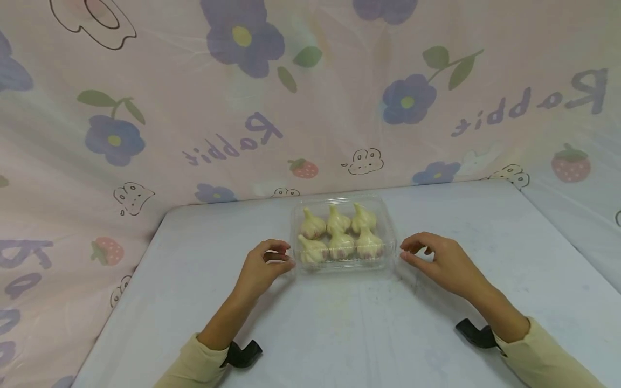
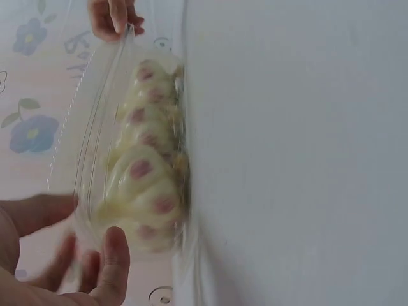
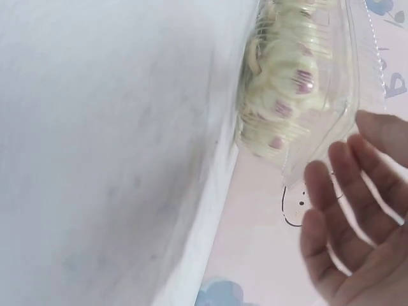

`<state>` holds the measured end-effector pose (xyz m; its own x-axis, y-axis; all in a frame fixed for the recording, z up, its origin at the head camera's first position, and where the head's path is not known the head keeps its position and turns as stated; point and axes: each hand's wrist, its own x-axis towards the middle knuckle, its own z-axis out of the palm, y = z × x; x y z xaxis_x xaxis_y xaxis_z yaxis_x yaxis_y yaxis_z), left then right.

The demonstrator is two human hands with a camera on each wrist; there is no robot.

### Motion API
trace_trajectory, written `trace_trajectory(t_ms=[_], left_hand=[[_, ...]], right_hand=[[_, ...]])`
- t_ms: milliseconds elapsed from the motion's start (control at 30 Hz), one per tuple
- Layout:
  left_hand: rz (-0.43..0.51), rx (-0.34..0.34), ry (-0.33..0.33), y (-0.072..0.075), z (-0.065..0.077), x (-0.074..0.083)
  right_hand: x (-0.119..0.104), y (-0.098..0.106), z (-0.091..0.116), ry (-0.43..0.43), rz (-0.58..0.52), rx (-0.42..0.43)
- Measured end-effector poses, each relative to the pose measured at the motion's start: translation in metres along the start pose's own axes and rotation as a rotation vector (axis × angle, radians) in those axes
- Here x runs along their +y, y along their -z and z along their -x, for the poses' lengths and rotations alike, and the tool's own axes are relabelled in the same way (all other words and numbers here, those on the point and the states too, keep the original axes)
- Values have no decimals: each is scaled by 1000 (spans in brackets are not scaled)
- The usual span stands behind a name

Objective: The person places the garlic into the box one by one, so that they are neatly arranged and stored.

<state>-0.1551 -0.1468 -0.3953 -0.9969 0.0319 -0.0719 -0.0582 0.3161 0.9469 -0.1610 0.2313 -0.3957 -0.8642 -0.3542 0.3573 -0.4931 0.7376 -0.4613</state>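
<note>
A clear plastic clamshell box (image 1: 344, 265), lid down, lies on the white table with several garlic bulbs (image 1: 339, 221) in two rows inside. My left hand (image 1: 257, 272) is at the box's left edge, fingers loosely bent, thumb and fingertips right by the rim. On the opposite side my right hand (image 1: 443, 264) has its relaxed fingertips close to the right rim. In the left wrist view, the left thumb and fingers (image 2: 115, 268) are spread around the near corner of the box. The right wrist view has the right hand's fingers (image 3: 347, 178) loosely extended beside the box's end.
The white-covered table (image 1: 339, 323) reaches back to a pink cloth backdrop (image 1: 330, 108) printed with flowers, rabbits and strawberries. Black curved pieces (image 1: 245, 354) stick out at both wrists by the cream sleeves (image 1: 196, 364).
</note>
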Motion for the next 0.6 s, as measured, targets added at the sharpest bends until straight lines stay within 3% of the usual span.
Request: trace_trajectory(t_ms=[133, 600], left_hand=[[107, -27, 81, -2, -3, -3], [241, -208, 105, -1, -4, -10]], right_hand=[[-1, 0, -2, -86, -45, -53], [-3, -9, -4, -241, -222, -198]])
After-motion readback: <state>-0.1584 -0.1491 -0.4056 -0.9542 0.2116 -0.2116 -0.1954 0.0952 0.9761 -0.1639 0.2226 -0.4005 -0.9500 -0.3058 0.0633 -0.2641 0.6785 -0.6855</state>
